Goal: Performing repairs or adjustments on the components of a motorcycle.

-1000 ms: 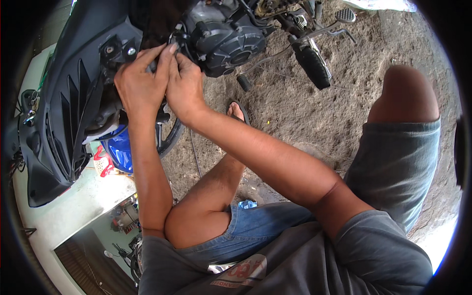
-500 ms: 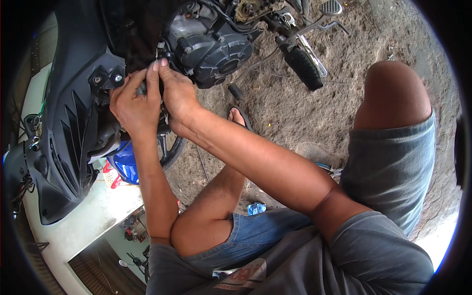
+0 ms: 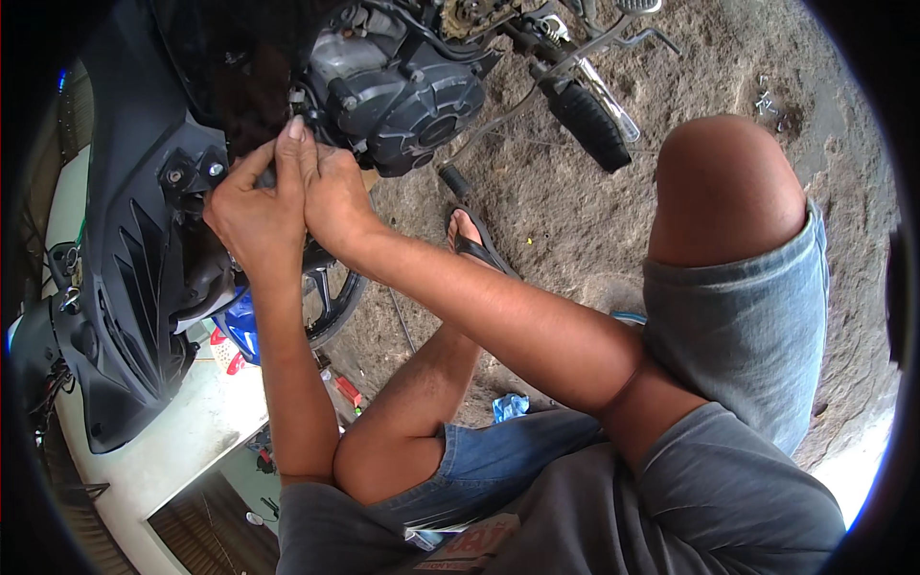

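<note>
Both my hands meet in the gap between a motorcycle's dark engine cover (image 3: 422,107) and its black body panel (image 3: 129,287). The thumb of my left hand (image 3: 257,218) points up, pressed against my right hand (image 3: 335,196). My right hand's fingers are curled in beside that thumb. Whatever both hands grip is covered by the fingers. A small metal fitting (image 3: 297,98) shows just above the fingertips. Left of my left hand, a bracket (image 3: 189,174) on the panel carries a shiny bolt.
A black rubber footrest (image 3: 589,129) and a foot pedal (image 3: 637,6) stick out at the right of the engine. Below my hands is a wheel (image 3: 337,305). Small metal parts (image 3: 765,102) and blue crumpled plastic (image 3: 510,407) lie on the rough ground.
My right thumb, stretched out against the left one before, is no longer seen extended; that hand's fingers now look curled. Both hands have shifted slightly left in view as the whole view moved a little.
</note>
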A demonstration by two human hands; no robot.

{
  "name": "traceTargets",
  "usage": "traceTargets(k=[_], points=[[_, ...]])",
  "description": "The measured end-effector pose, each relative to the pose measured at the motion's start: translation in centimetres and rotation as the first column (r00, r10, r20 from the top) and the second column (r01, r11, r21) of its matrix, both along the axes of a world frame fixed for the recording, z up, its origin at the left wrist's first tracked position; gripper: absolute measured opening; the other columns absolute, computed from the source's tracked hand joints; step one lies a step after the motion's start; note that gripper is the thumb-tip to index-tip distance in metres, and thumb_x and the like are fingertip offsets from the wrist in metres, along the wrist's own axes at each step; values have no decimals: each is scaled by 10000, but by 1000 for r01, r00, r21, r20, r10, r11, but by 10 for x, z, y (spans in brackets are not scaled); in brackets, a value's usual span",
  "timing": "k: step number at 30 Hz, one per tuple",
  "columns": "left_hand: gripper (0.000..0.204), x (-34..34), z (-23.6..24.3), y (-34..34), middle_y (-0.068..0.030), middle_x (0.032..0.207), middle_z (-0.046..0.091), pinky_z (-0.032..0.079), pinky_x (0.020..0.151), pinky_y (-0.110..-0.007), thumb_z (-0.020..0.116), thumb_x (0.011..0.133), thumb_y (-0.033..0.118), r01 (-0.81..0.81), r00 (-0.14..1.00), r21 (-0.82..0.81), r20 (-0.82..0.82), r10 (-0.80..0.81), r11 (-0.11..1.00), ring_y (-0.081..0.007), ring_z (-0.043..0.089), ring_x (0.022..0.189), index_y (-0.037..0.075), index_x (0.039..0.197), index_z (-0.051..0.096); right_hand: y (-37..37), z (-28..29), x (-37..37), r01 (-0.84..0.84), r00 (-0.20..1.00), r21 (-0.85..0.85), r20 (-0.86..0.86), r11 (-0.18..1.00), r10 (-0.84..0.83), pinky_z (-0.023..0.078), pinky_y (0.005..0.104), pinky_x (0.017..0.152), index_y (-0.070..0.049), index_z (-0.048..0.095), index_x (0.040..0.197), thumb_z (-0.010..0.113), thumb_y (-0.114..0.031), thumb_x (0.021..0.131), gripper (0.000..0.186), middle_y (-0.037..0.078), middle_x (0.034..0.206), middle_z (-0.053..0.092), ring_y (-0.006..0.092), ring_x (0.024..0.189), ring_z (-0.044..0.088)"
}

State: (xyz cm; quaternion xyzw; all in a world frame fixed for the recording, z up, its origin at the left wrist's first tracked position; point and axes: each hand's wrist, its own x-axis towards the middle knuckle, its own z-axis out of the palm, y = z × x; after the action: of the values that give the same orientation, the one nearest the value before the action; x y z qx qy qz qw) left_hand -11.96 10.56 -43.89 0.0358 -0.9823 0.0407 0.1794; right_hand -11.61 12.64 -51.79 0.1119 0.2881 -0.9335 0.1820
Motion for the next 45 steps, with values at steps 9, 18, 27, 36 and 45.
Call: traceTargets(k=[9, 18, 27, 36, 45], points=[[305, -1, 4, -12, -187, 777, 726, 535, 784, -354, 766, 894, 340, 75, 993, 8, 90, -76, 997, -307, 719, 726, 45, 968, 793, -6, 2, 5, 108, 993, 162, -57, 981, -100, 506, 513, 697, 68, 687, 858, 378, -395, 1091, 604, 299, 785, 668, 491, 802, 662], [228, 3, 11, -15, -130, 849, 749, 531, 752, -337, 770, 884, 240, 221, 962, 41, 154, -225, 974, -274, 724, 750, 24, 957, 779, -21, 6, 19, 248, 968, 155, -69, 956, -240, 504, 507, 679, 52, 670, 926, 346, -386, 1100, 572, 286, 800, 665, 479, 791, 661], [216, 6, 7, -24, -120, 863, 746, 518, 774, -357, 776, 873, 239, 303, 947, 51, 93, -306, 952, -279, 715, 803, 37, 948, 781, -20, 4, 31, 301, 953, 84, -44, 950, -298, 503, 403, 647, 44, 663, 1020, 441, -347, 1091, 455, 203, 780, 678, 319, 688, 647], [269, 2, 3, -13, -93, 846, 741, 505, 773, -386, 793, 837, 318, 164, 978, 17, 130, -165, 986, -315, 696, 758, 69, 939, 785, 22, 13, 51, 242, 840, -572, 528, 784, 126, 543, 277, 662, 17, 681, 1068, 614, -223, 1006, 257, 91, 903, 689, 142, 729, 668], [265, 32, 59, -7, -152, 1038, 743, 533, 903, -405, 747, 900, 231, 261, 946, -45, 210, -247, 964, -331, 701, 945, 72, 1111, 765, 12, -8, 73, 72, 993, 145, -103, 987, -57, 576, 289, 626, 28, 631, 1218, 561, -160, 1035, 271, 147, 1017, 714, 169, 764, 710]])
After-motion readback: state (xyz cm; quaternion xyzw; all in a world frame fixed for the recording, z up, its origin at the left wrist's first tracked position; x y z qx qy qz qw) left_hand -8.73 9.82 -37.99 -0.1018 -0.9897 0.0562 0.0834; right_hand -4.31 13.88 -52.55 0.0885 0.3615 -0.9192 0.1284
